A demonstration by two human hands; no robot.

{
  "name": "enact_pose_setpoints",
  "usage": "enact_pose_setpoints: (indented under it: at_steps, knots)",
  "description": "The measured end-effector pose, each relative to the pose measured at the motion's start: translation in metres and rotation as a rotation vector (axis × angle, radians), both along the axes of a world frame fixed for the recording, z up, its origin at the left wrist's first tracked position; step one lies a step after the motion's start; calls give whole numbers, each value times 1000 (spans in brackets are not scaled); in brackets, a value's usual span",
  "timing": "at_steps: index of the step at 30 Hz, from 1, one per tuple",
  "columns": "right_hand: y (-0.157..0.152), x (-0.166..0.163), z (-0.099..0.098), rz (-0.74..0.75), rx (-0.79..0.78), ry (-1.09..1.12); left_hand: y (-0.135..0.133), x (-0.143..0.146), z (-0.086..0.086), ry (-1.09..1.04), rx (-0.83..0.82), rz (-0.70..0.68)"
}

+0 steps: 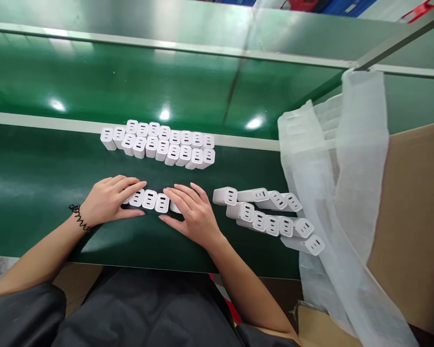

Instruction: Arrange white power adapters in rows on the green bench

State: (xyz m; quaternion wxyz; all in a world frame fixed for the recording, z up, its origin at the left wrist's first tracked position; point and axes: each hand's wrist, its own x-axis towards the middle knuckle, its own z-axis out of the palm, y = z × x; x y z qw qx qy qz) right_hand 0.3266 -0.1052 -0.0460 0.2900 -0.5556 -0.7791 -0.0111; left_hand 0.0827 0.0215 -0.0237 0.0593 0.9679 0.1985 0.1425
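The left hand point(110, 200) and the right hand point(197, 214) grasp opposite ends of a short row of white, rounded plastic blocks point(149, 199), between the front and back edges of the green counter point(39, 193). A double row of matching blocks point(162, 149) stands near the back edge, a loose cluster point(272, 225) near the right.

Open lane before far adapters point(162, 147)

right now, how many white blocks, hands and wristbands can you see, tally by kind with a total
White blocks: 33 (18 at the far side, 5 between the hands, some partly covered, 10 on the right)
Hands: 2
Black coiled wristband: 1
Total in view: 36; the fingers may hide more blocks.
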Motion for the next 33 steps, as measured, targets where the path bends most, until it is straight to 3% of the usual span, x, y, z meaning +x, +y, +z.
enact_pose_setpoints:
  at_steps: [17, 22, 26, 30, 33]
  knots:
    - [0, -2, -4, 29, 40, 13, -16, 16, 3, 223, 165, 25]
    - [0, -1, -5, 32, 28, 19, -14, 18, 3, 195, 52, 49]
    - [-1, -1, -1, 33, 57, 3, -14, 2, 17, -18, -305, 268]
    - [-5, -3, 8, 45, 159, 57, -36, -21, 34, -540, -1083, 552]
    - [-11, -9, 20, 145, 207, 112, -62, -32, 38, -876, -1557, 642]
